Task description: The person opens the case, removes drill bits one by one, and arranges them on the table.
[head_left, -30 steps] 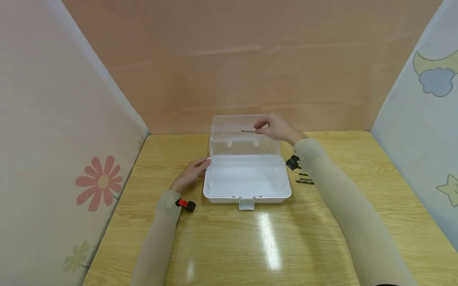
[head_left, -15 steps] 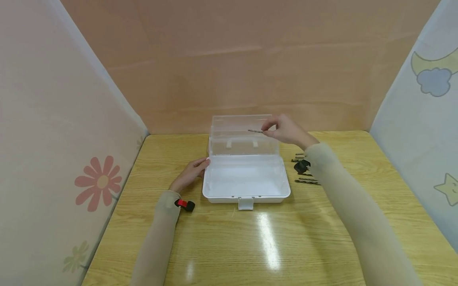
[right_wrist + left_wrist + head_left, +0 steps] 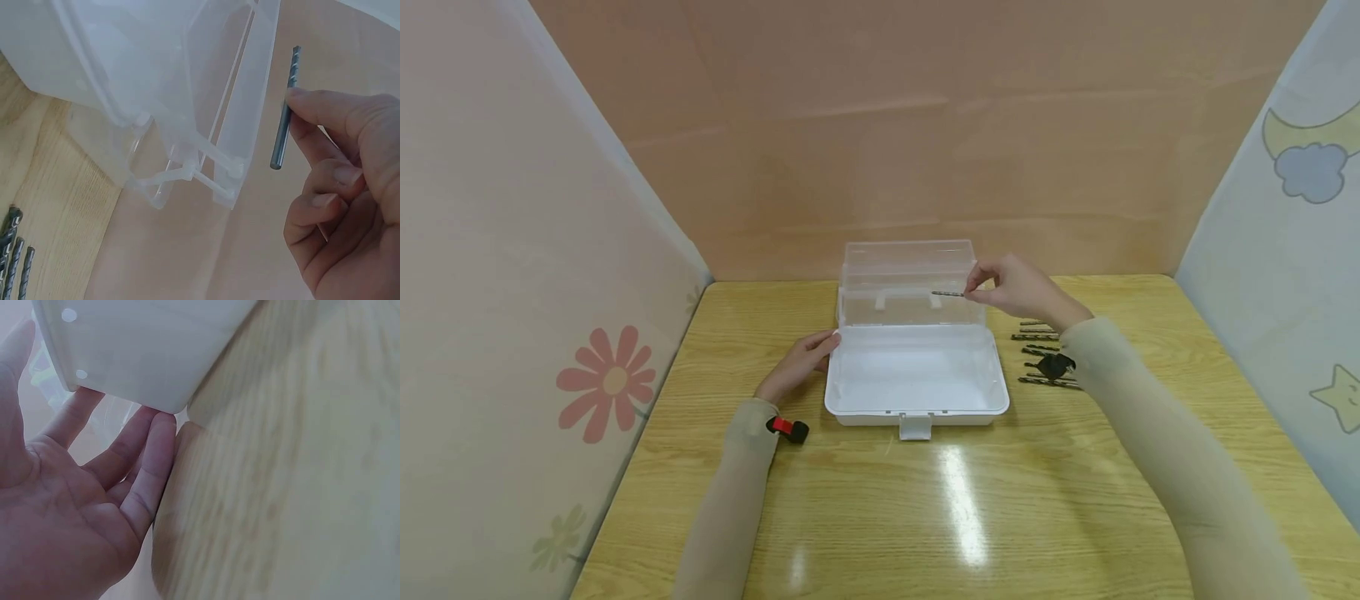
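The right hand [image 3: 1018, 287] pinches a drill bit [image 3: 948, 293] between thumb and fingertips, holding it level in the air in front of the raised clear lid [image 3: 910, 279] of the white box [image 3: 916, 375], right of the lid's handle [image 3: 907, 297]; the bit points left, across the lid's face and above the tray's back edge. The left hand [image 3: 801, 362] lies with relaxed, straight fingers against the box's left wall near its back corner, gripping nothing. On the table [image 3: 925, 500], just right of the box, a row of spare drill bits [image 3: 1037, 337] lies side by side, partly covered by the right sleeve and the black wrist camera mount [image 3: 1054, 365]; a red and black mount [image 3: 788, 429] sits at the left wrist. The box's front latch [image 3: 917, 427] hangs open over the table.

The right wrist view shows what the head view cannot: the bit [image 3: 284, 109] is held at its smooth shank, its fluted end free, clear of the lid's edge [image 3: 250, 106] and not touching it; a few of the spare bits [image 3: 12, 256] show at the lower left. The left wrist view shows the fingers [image 3: 147, 456] touching the underside of the box's rounded corner [image 3: 144, 356], palm open.

The white tray shows nothing inside from the head view; the lid stands upright on its hinge behind it.
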`<state>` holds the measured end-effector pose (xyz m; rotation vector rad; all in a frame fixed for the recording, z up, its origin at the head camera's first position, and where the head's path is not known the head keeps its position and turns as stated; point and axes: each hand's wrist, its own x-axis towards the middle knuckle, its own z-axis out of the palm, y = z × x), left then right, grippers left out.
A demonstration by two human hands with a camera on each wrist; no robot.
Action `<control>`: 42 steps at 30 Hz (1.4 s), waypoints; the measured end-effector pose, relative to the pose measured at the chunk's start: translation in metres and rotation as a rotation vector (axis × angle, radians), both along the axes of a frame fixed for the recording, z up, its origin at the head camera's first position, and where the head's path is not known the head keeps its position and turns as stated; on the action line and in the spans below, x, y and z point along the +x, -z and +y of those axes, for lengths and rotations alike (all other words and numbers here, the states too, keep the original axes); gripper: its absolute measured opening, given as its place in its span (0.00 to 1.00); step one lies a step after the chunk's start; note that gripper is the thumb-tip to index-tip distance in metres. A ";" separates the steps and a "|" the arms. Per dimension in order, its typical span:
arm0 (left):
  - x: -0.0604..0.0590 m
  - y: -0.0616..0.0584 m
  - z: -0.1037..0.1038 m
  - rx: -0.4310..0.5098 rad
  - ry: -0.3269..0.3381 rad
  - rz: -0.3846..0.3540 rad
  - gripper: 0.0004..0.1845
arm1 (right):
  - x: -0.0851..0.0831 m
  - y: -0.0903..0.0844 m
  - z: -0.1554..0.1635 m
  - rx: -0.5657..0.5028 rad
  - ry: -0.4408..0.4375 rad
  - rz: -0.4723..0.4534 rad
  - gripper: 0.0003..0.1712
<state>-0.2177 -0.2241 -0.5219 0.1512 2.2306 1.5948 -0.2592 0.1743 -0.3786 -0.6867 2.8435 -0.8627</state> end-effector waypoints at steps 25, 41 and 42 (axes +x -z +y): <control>0.004 -0.007 -0.003 -0.031 0.003 -0.016 0.40 | 0.073 0.032 0.077 0.058 0.036 -0.058 0.02; 0.002 -0.003 0.000 -0.020 -0.013 -0.028 0.40 | 0.104 0.095 0.121 0.093 0.101 -0.098 0.04; 0.002 -0.003 0.000 -0.021 -0.014 -0.029 0.40 | 0.105 0.098 0.122 0.101 0.098 -0.086 0.05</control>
